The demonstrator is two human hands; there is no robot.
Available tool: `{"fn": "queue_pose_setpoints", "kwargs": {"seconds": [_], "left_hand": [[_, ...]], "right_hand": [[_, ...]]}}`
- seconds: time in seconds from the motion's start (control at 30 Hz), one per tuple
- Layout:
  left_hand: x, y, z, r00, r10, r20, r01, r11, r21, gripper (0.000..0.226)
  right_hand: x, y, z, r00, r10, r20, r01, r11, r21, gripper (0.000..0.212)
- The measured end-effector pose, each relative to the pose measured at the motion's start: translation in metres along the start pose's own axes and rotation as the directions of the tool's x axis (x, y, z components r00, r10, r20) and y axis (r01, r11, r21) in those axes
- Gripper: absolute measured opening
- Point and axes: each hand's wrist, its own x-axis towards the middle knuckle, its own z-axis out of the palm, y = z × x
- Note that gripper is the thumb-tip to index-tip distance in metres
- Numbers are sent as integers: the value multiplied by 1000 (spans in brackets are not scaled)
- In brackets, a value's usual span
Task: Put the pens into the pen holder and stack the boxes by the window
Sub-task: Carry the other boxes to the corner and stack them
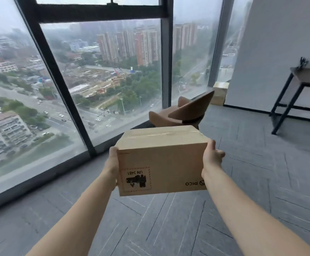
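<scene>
Relying on side pressure alone is your main risk here. The tall dark-framed glass window (102,71) runs ahead and to the left of your left hand (113,163), and the grey patterned carpet floor (243,191) lies well below both hands. A brown curved-back chair (183,111) stands beyond your right hand (212,156), and a black-legged dark surface (305,78) is far off to that hand's right. The tan taped cardboard box (161,163) hangs in the air between your hands. Each hand grips one end, thumbs at the top edge, fingers hidden behind. No support shows underneath, so the smooth card could slide from your palms and drop. The pale cardboard box (219,93) waits in the far corner by the glass, behind the chair, which you could clip on the way.
</scene>
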Motion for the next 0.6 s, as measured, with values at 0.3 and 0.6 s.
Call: {"fn": "queue_pose_setpoints", "kwargs": {"seconds": [0.3,0.6], "left_hand": [[179,109,215,946,10,323,-72,981,182,50],[277,190,497,884,32,466,-179,944,276,46]], "right_hand": [[199,-91,-29,968,46,-246,-15,992,124,63],[429,-175,-106,916,145,-374,-63,973,221,51]]}}
